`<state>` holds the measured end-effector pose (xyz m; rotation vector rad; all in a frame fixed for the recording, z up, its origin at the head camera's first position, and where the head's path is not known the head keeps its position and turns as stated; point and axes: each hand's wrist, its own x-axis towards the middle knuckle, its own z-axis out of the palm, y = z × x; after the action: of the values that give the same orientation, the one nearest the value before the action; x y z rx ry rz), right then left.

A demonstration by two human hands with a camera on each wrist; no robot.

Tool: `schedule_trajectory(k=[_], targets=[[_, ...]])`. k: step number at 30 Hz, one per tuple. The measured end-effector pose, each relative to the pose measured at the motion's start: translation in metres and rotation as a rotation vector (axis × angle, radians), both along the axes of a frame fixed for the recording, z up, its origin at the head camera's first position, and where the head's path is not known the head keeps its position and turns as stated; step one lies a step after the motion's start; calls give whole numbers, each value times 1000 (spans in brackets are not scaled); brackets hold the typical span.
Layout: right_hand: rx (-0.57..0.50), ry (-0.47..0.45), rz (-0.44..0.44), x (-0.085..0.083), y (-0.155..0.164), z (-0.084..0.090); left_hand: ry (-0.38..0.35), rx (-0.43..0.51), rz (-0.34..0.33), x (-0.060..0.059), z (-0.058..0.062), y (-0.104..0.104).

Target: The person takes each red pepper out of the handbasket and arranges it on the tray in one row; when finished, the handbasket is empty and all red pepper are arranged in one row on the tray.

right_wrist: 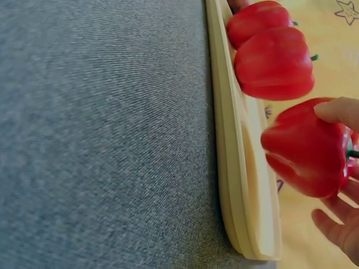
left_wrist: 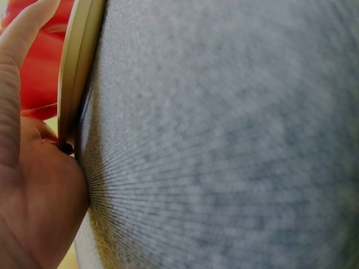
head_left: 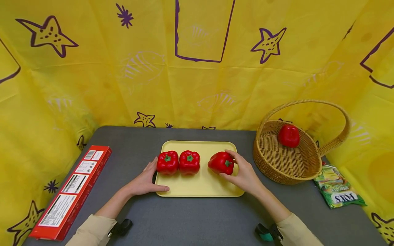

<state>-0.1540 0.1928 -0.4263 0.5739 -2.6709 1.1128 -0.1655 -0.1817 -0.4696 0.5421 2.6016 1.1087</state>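
Note:
A pale yellow tray (head_left: 200, 188) lies at the middle of the grey table, and three red bell peppers are on it. My right hand (head_left: 238, 169) grips the rightmost pepper (head_left: 221, 163), fingers curled over its top and side. In the right wrist view that pepper (right_wrist: 305, 151) is tilted just above the tray (right_wrist: 238, 168), with my fingers (right_wrist: 338, 109) on it. The other two peppers (head_left: 167, 162) (head_left: 189, 162) stand side by side at the tray's left. My left hand (head_left: 144, 181) rests flat against the tray's left rim (left_wrist: 78, 67), thumb along the front corner.
A wicker basket (head_left: 277, 167) with a hoop handle stands to the right and holds one more red pepper (head_left: 288, 135). A green snack packet (head_left: 337, 188) lies beside it. A long red box (head_left: 72, 191) lies at the table's left edge. Yellow cloth walls surround the table.

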Motion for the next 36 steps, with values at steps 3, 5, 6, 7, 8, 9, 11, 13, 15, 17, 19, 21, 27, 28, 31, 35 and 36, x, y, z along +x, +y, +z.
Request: schedule_trajectory(k=[3,5,6,7,8,9,11,13,15,17,19,21,27,28,31,35,36], targets=[[-2,3,45,-3,-2,0,-2,0,1,0,1,0],[2,5,66,-5,-3,0,-2,0,1,1,1,0],[5,5,73,-5,-3,-1,-1,1,1,1,1,0],[8,3,78,-6,-4,-1,0,2,1,0,1,0],[11,4,82,-6,-4,-1,0,2,1,0,1,0],[13,0,86,-7,-5,-1,0,2,0,0,1,0],[16,-13,91,-9,-6,0,-2,1,2,0,1,0],[10,-28,100,-10,-7,0,-4,-1,4,0,0,0],[2,-44,110,-11,-8,0,-7,-3,4,0,0,0],[-1,-56,123,-13,-10,1,-7,-3,3,0,0,0],[-1,-65,139,-14,-11,1,-6,-3,1,0,0,0],[10,-68,153,-15,-12,2,-6,-1,-2,0,0,0],[29,-76,222,-20,-15,3,3,6,-7,0,1,0],[28,-78,233,-21,-15,3,3,5,-7,0,0,0],[21,-87,254,-22,-16,2,2,3,-5,0,0,0],[9,-102,276,-24,-17,-1,0,2,-5,0,0,0],[5,-105,280,-24,-17,-1,-1,0,-5,0,0,0]])
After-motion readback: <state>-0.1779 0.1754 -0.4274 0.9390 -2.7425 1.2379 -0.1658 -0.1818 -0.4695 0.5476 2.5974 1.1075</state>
